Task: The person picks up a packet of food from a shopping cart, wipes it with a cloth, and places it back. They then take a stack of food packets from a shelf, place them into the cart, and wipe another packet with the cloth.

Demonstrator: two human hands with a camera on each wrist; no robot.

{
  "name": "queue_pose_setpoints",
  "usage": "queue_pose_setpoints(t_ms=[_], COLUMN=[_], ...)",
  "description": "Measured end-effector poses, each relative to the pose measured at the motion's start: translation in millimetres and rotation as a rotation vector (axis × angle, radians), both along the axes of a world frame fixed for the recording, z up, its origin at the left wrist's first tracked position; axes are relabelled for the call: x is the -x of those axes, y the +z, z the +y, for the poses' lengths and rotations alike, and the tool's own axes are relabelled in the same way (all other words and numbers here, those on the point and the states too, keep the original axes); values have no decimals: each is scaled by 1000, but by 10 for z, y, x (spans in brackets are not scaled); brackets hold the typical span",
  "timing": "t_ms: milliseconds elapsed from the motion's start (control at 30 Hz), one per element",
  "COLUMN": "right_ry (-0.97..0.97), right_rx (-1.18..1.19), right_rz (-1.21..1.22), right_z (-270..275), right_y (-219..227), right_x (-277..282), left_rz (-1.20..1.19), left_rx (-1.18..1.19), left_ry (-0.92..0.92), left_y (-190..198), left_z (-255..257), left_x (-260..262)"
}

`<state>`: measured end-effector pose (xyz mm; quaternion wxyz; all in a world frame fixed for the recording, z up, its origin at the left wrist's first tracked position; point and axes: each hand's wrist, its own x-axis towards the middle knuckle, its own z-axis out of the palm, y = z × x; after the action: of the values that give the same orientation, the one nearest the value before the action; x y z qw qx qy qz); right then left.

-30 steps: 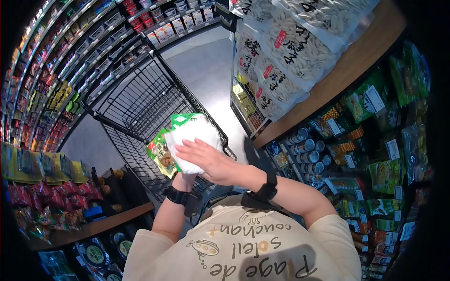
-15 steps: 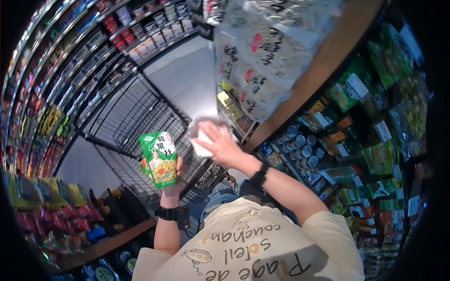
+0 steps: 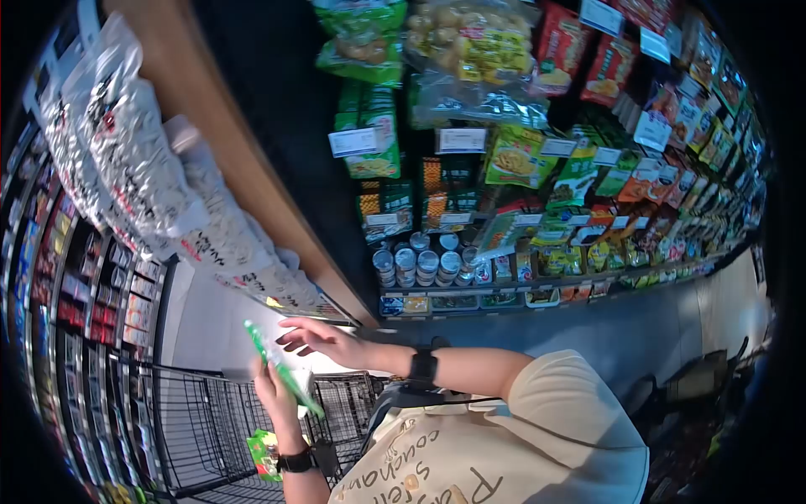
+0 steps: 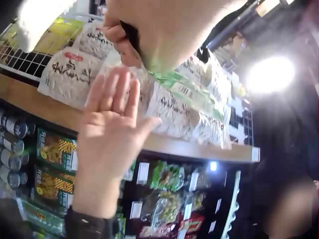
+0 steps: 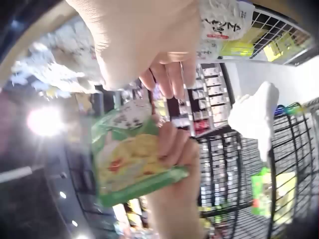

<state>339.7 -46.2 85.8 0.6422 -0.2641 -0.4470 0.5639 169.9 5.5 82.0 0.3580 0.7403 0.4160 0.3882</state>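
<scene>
My left hand (image 3: 273, 399) grips a green food pouch (image 5: 132, 164) with a yellow picture on its front. The pouch is seen nearly edge-on in the head view. Just beside it, my right hand (image 3: 327, 346) holds nothing; its fingers are extended, palm showing in the left wrist view. A crumpled white cloth (image 5: 255, 119) appears at the cart's rim in the right wrist view, away from both hands. Below, a green and yellow packet (image 3: 263, 454) lies in the black wire shopping cart (image 3: 201, 420).
Large clear bags of white seeds (image 3: 143, 160) line a wooden-edged display (image 3: 243, 143) at left. Across from me, a shelf carries hanging snack packets (image 3: 516, 155) and several cans (image 3: 426, 267). More stocked shelves (image 3: 75, 311) stand beyond the cart.
My view has swung right toward the packet shelf. The right hand has let go of the white cloth and moved close to the pouch. The left hand still holds the pouch, now turned edge-on.
</scene>
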Motion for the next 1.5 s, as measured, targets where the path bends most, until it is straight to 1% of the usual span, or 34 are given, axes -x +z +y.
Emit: queue_pose_setpoints(t_ms=[33,100,133,167,200,233,267,300,367,400,433,467,500,533,600,633,667,700,767,833,867,900,967,1000,1067,1100,1167,1300,1367,1433,1500], right_ry=[-254,-544,-658,-765,-861,-939,-1007,-1071,-1141,-1063,-1074,-1088,-1102,-1094,-1090,-1081,-1072,-1059,-1027,-1028,-1065,-1058,-1107,-1102,-1126,-1125,-1187,-1180,-1333,-1349,-1366], right_rx=[-63,162,210,259,226,250,192,136,193,158,150,149,148,149,119,120,118,117,115,65,-26,-22,-39,-37,61,63,-19,62,21,20,20], right_rz=[-117,-667,-544,-416,-395,-415,-441,-467,-389,-241,-186,-240,-293,-281,-370,-359,-422,-486,-456,-473,-445,-435,-473,-465,-559,-552,-617,-633,-663,-692,-723], right_z=[-95,-335,-399,-455,-477,-547,-565,-585,-678,-698,-689,-632,-581,-545,-443,-376,-297,-211,-22,139,201,240,312,348,424,456,511,579,629,656,682], right_y=[30,92,150,199,158,219,198,167,201,247,312,234,220,208,242,272,300,327,368,407,435,457,483,466,419,394,360,370,339,307,262], right_x=[-50,-331,-444,-550,-711,-867,-1043,-1203,-1461,-1590,-1691,-1843,-1971,-2055,-2187,-2235,-2270,-2296,-2353,-2400,-2399,-2396,-2401,-2410,-2437,-2446,-2463,-2474,-2507,-2567,-2644], left_rz=[24,179,138,211,227,243,248,57,-328,-436,-543,-536,-647,-759,-775,-798,-819,-812,-735,-697,-661,-625,-622,-643,-658,-661,-661,-638,-625,-602,-591], left_rx=[-70,-49,-232,-169,-172,-176,-180,-28,279,370,461,458,556,654,667,683,643,640,516,489,464,440,439,453,464,464,466,462,460,467,470], left_ry=[-70,-118,-168,-250,-353,-456,-462,-518,-604,-609,-609,-600,-650,-697,-685,-679,-633,-617,-539,-517,-506,-496,-485,-490,-495,-488,-482,-504,-525,-492,-499], left_y=[126,377,293,393,454,522,601,682,837,924,998,1021,1017,1021,1061,1088,1116,1157,1249,1328,1342,1343,1332,1343,1348,1335,1321,1256,1215,1196,1177], left_z=[11,-87,-56,-89,-65,-29,14,60,139,164,188,245,323,377,450,465,465,480,530,531,550,571,601,591,603,620,643,710,722,707,690], left_x=[-253,-654,-849,-1024,-1173,-1336,-1519,-1706,-2091,-2281,-2448,-2598,-2736,-2820,-2896,-2918,-2919,-2917,-2909,-2913,-2915,-2912,-2915,-2917,-2921,-2919,-2922,-2890,-2863,-2854,-2838])
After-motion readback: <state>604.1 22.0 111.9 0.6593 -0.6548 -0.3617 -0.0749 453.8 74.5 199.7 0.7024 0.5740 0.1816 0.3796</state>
